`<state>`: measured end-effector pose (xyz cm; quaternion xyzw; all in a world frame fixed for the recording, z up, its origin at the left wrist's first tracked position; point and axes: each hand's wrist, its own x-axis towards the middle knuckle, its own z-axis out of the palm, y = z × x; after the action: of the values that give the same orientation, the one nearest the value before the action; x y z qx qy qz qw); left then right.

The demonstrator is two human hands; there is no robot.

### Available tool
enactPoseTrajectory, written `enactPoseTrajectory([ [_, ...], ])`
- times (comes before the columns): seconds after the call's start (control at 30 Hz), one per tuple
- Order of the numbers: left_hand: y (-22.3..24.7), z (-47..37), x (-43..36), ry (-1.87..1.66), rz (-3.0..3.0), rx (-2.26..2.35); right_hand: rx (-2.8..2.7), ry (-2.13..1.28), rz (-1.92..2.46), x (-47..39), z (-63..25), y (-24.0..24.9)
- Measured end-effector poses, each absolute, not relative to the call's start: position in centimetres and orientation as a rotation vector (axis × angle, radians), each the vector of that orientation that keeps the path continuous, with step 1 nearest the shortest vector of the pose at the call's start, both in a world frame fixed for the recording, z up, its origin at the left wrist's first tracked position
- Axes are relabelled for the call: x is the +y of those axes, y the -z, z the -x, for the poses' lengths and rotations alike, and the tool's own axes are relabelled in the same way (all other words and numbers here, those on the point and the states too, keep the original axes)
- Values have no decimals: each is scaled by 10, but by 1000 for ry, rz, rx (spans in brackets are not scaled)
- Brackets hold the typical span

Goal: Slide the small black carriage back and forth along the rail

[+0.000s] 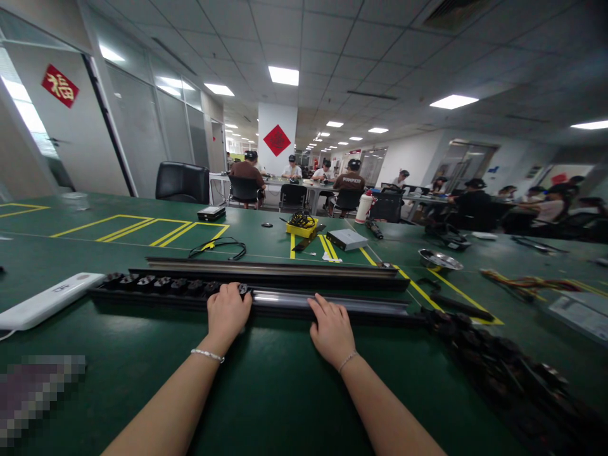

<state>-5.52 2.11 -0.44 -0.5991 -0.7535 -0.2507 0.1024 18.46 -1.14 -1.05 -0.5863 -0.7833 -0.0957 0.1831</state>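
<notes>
Bending left hand (228, 311) over the end of the parts (162, 282) in the tray (282, 297) on the counter (275, 380) — cannot tell whether gripping; resting right hand (331, 324), unclenched, at the tray's bare stretch. Perhaps risking a jammed or tipped row — if pushed unevenly.

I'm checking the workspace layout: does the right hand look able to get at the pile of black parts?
Probably yes: the pile of black parts lies to the right of the right hand, and bare green tabletop shows between them.
</notes>
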Motion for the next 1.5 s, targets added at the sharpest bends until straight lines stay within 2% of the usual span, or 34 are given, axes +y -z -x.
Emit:
enactPoseTrajectory([
  [0.53, -2, 59, 22, 857, 1840, -2377, -2227, 305, 1668, -11, -184, 11],
  [1.5, -4, 59, 21, 898, 1929, -2344, -2191, 268, 1633, -10, -185, 13],
])
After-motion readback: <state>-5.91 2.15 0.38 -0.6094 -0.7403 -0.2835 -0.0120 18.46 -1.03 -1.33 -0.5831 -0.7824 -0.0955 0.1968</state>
